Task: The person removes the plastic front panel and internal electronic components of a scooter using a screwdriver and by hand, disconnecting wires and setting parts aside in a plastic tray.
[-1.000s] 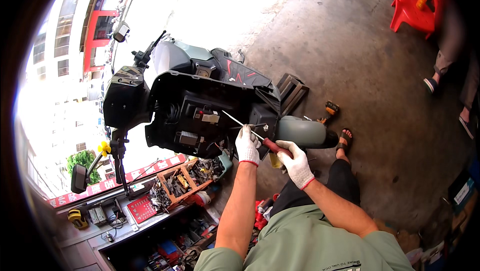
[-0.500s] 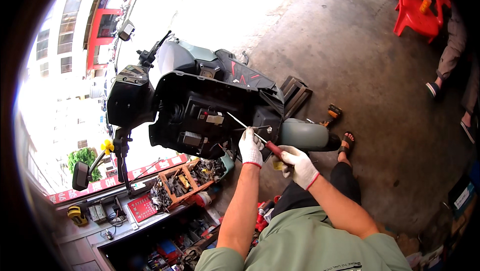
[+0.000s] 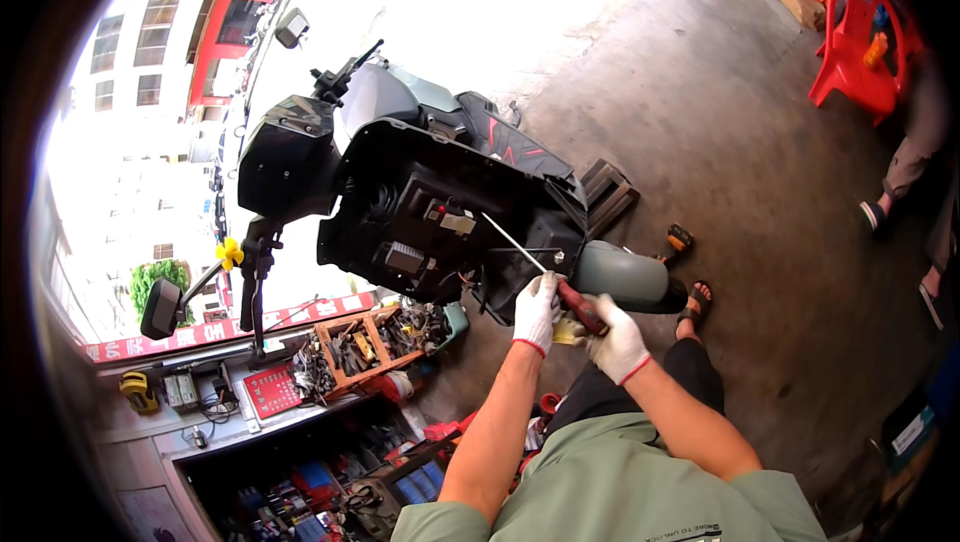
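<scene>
A long screwdriver with a red handle [image 3: 582,308] is in my two white-gloved hands. Its bare shaft [image 3: 515,245] slants up and left into the open black body of a scooter [image 3: 440,202]. My right hand [image 3: 614,342] is closed round the handle. Where shaft meets handle, the fingers of my left hand [image 3: 537,312] are closed on the tool. The tip lies in front of a black box [image 3: 425,207] with a pale label; whether it touches anything I cannot tell. A small yellow piece [image 3: 569,331] shows between my hands, partly hidden.
The scooter's rear mudguard [image 3: 622,275] is close to my right hand. A wooden stand [image 3: 608,194] and a power drill [image 3: 680,239] are beyond it. At lower left are a wooden tray of tools [image 3: 365,347] and a workbench. A red chair [image 3: 858,47] and another person's legs are at right.
My left hand has slid back along the shaft towards the handle, leaving more shaft bare. The whole view has shifted, with the scooter now further right.
</scene>
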Action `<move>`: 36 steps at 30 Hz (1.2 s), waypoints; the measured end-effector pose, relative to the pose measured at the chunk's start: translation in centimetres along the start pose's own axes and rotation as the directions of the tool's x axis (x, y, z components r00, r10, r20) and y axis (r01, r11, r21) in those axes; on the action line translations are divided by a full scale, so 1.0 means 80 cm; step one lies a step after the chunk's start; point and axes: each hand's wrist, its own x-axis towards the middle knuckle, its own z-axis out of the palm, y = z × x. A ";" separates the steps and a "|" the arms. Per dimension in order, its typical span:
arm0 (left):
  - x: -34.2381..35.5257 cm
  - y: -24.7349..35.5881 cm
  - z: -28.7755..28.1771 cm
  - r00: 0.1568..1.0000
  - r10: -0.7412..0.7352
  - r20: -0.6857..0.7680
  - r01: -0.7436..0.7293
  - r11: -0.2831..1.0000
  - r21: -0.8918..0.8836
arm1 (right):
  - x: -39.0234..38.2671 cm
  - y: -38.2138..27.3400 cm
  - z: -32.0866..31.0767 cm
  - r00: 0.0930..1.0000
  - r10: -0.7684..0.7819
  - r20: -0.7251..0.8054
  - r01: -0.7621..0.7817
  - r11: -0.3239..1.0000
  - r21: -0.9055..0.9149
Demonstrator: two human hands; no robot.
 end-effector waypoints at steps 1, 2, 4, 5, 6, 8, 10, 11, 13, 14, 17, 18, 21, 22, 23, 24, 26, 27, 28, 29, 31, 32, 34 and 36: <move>0.000 0.001 0.002 1.000 -0.007 -0.011 0.007 1.000 -0.007 | 0.000 -0.001 -0.002 1.000 0.000 -0.003 0.000 0.999 -0.037; -0.001 0.004 0.004 1.000 -0.014 -0.022 0.014 1.000 -0.014 | 0.001 -0.002 -0.003 1.000 0.000 -0.006 0.000 0.997 -0.074; -0.008 0.009 0.007 0.999 -0.021 -0.030 0.021 1.000 -0.016 | 0.000 -0.007 -0.001 1.000 0.000 -0.015 -0.002 0.989 -0.145; -0.008 0.006 0.006 1.000 -0.025 -0.008 0.025 1.000 0.001 | -0.001 -0.011 0.001 1.000 0.001 -0.022 -0.005 0.984 -0.180; -0.008 0.002 0.005 1.000 -0.028 0.013 0.028 0.999 0.019 | -0.004 -0.015 0.005 0.878 -0.477 0.030 0.414 0.728 -0.546; -0.012 -0.005 0.007 0.999 -0.009 0.036 0.008 0.999 0.042 | 0.000 -0.013 -0.001 0.866 -0.497 0.053 0.441 0.708 -0.551; -0.006 -0.017 0.005 0.998 0.033 0.049 -0.032 0.999 -0.026 | -0.001 -0.009 -0.008 0.993 -0.120 -0.019 0.121 0.993 0.010; -0.004 -0.021 0.003 0.997 0.055 0.051 -0.051 0.997 -0.062 | -0.003 -0.017 -0.012 0.968 0.227 0.109 -0.250 0.833 0.493; -0.008 -0.019 0.001 0.997 0.021 0.069 -0.013 0.994 -0.108 | -0.001 -0.028 -0.032 0.803 0.409 0.433 -0.592 0.465 0.658; -0.011 -0.016 -0.002 0.996 -0.006 0.094 0.019 0.991 -0.130 | 0.000 -0.020 -0.030 0.868 0.358 0.344 -0.496 0.662 0.563; -0.014 -0.013 0.000 0.993 -0.048 0.106 0.058 0.993 -0.099 | 0.002 0.007 -0.010 0.957 -0.286 0.058 0.287 0.886 -0.364; -0.014 -0.012 0.002 0.994 -0.055 0.100 0.062 0.995 -0.073 | 0.002 0.012 -0.012 0.916 -0.391 0.092 0.390 0.812 -0.433; -0.012 -0.009 0.014 0.999 -0.017 0.040 0.019 0.998 -0.055 | -0.008 -0.010 -0.006 0.985 0.147 0.090 -0.171 0.899 0.403; -0.015 -0.004 0.018 0.999 -0.029 0.044 0.033 0.994 -0.104 | -0.008 -0.019 -0.021 0.889 0.330 0.317 -0.457 0.649 0.608; -0.015 -0.004 0.017 0.997 -0.035 0.065 0.042 0.992 -0.118 | -0.006 -0.020 -0.031 0.814 0.352 0.463 -0.581 0.465 0.669; -0.014 -0.005 0.014 0.996 -0.040 0.085 0.051 0.990 -0.132 | -0.005 -0.018 -0.033 0.864 0.345 0.368 -0.503 0.642 0.578; -0.013 -0.006 0.012 0.990 -0.051 0.131 0.070 0.986 -0.150 | 0.002 -0.003 -0.026 0.995 -0.004 0.104 -0.003 0.998 0.063; -0.014 -0.006 0.015 0.992 -0.048 0.115 0.062 0.990 -0.125 | 0.009 0.016 -0.024 0.927 -0.365 0.090 0.371 0.847 -0.381; -0.012 -0.011 0.017 0.995 -0.049 0.092 0.059 0.992 -0.110 | 0.011 0.016 -0.025 0.847 -0.510 0.153 0.506 0.683 -0.527; -0.008 -0.012 0.018 0.996 -0.044 0.077 0.052 0.994 -0.093 | 0.007 0.006 -0.019 0.944 -0.327 0.048 0.327 0.903 -0.279; -0.008 -0.009 0.016 0.991 -0.050 0.121 0.069 0.985 -0.157 | -0.005 -0.015 -0.009 0.991 0.129 0.028 -0.132 0.944 0.302; -0.011 -0.004 0.017 0.987 -0.058 0.148 0.089 0.973 -0.211 | -0.006 -0.024 -0.021 0.929 0.301 0.214 -0.369 0.737 0.566; -0.013 -0.002 0.013 0.980 -0.042 0.195 0.088 0.968 -0.235 | -0.004 -0.022 -0.032 0.884 0.350 0.309 -0.467 0.686 0.558; -0.012 0.001 0.016 0.988 -0.076 0.137 0.095 0.985 -0.144 | 0.004 0.000 -0.029 0.982 0.124 0.143 -0.153 0.965 0.214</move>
